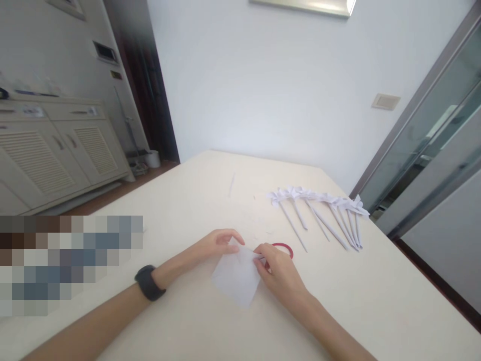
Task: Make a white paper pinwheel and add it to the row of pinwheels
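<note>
White paper square (236, 276) on table (376, 301); left hand (216, 243), right hand (278, 271) both pinch its top edge, fingers curled

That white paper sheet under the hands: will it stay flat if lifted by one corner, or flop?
The paper sheet looks thin and lies flat, so it will probably droop and slide easily on the smooth table. Both the left hand and right hand pinch its far edge, which suggests it needs two-point support.
</note>
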The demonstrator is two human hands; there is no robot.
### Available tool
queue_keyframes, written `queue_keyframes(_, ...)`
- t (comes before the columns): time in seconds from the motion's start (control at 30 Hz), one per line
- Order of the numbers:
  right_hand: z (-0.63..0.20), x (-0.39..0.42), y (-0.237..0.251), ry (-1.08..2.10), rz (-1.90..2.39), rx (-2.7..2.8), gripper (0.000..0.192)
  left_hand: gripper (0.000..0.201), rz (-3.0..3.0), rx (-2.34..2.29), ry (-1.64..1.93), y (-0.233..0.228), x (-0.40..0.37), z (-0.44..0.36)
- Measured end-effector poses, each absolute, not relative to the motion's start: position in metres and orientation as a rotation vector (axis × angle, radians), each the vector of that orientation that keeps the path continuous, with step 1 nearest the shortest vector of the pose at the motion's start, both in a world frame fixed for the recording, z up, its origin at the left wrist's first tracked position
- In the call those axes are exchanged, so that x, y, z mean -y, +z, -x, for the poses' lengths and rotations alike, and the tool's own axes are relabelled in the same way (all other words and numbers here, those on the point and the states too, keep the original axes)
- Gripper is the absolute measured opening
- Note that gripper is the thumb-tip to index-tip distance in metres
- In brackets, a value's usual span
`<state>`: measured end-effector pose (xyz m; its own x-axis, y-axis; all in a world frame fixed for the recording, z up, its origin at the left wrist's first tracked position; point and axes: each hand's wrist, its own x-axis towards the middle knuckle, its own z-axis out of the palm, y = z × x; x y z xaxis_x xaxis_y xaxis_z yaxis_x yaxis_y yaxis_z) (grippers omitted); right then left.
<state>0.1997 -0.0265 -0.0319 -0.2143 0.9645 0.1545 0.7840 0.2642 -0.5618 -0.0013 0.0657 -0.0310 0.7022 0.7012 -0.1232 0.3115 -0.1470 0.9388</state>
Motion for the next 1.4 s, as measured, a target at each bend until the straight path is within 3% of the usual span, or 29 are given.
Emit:
queue_keyframes(0.27, -0.207, 0.025, -0.027, 0.351, 1.592, 2.064, 0.03, 0.03, -1.859, -0.732, 0.239, -0.045, -0.053, -0.005)
queue_keyframes(0.7, -0.212, 0.0, -0.027, 0.479, 1.514, 2.243, 0.031, 0.03, -2.059, -0.675, 0.216, -0.032, -0.059, -0.023)
queue_keyframes(1.1, -0.23, -0.023, -0.054, 0.6, 1.386, 2.067, 0.031, 0.032, -2.036, -0.812, 0.148, -0.038, -0.089, -0.023)
queue_keyframes(1.4, -0.221, -0.015, -0.06, 0.478, 1.267, 1.996, 0.03, 0.031, -2.0, -0.828, 0.129, -0.038, -0.077, -0.031)
